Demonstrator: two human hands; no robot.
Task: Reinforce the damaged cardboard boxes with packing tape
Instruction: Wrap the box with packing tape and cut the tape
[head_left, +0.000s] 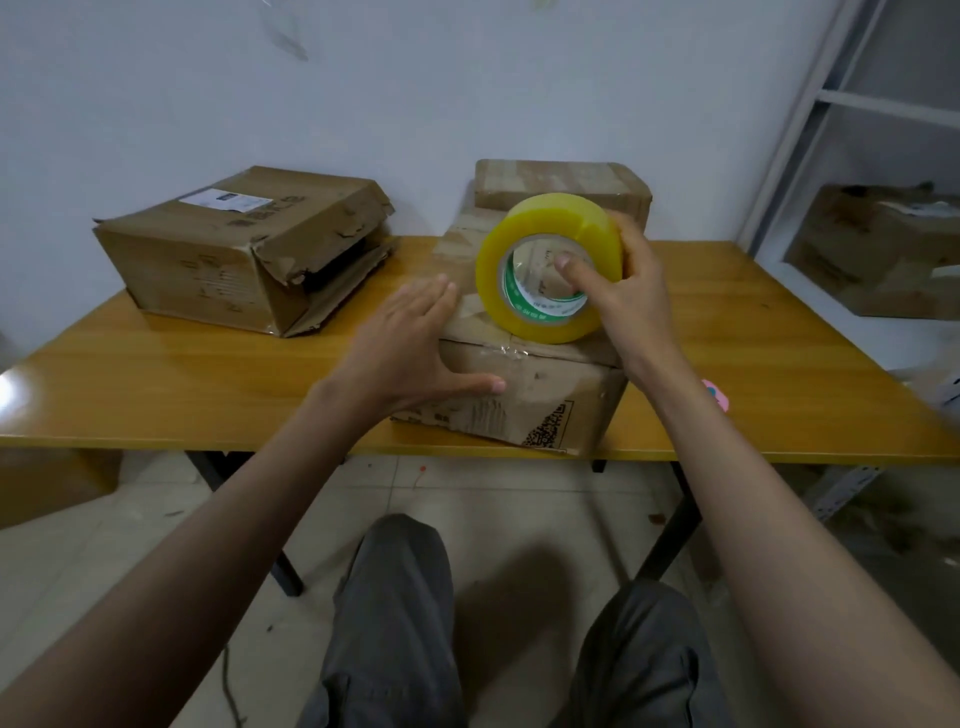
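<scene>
The right hand grips a yellow tape roll, thumb hooked inside the core and fingers curled over the outer rim, holding it on edge atop the near box. The left hand lies flat, fingers straight, against that box's left top edge, thumb across its front face. The near box sits at the desk's front edge, creased, with clear tape wrinkled along its top seam. At 10 o'clock lies a torn box, its end flap ripped open. At 12 o'clock a taped box stands behind the roll.

Yellow tape roll upright on near box; torn box left; taped box behind.
</scene>
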